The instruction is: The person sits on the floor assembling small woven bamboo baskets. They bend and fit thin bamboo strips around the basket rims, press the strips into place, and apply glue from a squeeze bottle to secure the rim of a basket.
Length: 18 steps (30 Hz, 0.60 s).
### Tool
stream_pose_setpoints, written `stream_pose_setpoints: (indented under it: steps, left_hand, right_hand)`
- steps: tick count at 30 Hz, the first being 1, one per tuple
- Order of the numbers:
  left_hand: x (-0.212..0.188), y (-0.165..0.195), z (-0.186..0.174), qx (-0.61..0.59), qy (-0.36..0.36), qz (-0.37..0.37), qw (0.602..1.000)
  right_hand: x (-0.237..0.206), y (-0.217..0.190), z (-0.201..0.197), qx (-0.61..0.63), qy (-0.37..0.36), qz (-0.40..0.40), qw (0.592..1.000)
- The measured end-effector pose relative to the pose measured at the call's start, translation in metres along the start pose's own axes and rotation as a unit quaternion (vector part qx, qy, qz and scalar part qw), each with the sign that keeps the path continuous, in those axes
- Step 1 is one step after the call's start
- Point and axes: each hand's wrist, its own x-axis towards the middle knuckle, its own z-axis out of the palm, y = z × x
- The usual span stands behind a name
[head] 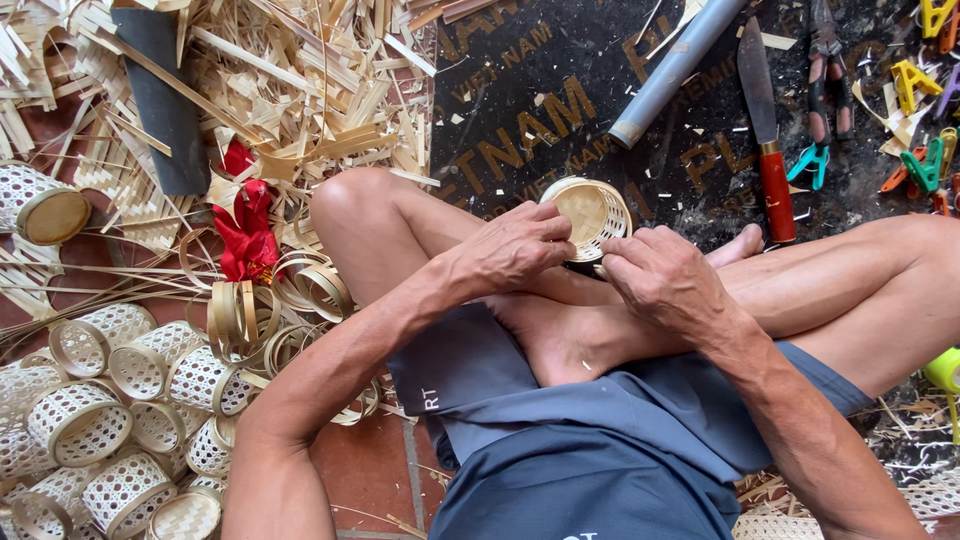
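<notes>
A small round woven bamboo basket (594,212) is held above my crossed legs, its open side facing the camera. My left hand (518,246) grips its left rim with thumb and fingers. My right hand (668,280) pinches the lower right rim. Both hands cover the basket's lower edge. My bare foot (560,345) lies just beneath them.
Several finished white woven baskets (100,420) are heaped at the lower left, beside bamboo rings (235,310) and a red cloth (245,235). Bamboo strips (300,90) pile up at the top left. On the dark mat lie a red-handled knife (768,140), a grey tube (672,68), pliers (828,70) and coloured clips (915,85).
</notes>
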Motion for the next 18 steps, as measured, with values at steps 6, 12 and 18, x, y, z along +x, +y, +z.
stream_pose_setpoints:
  steps: [6,12,18]
  left_hand:
    - [-0.004,-0.004,0.009,0.031,0.043,0.039,0.998]
    - [-0.005,-0.006,0.009,0.036,0.006,0.014,0.999]
    - [-0.003,-0.004,0.007,0.022,0.061,0.042,0.997]
  right_hand:
    - [0.023,-0.02,0.025,-0.021,0.109,0.063,0.992]
    - [0.026,-0.032,0.041,-0.071,0.102,0.143,0.982]
    - [0.018,-0.027,0.034,-0.08,0.051,0.149,0.984]
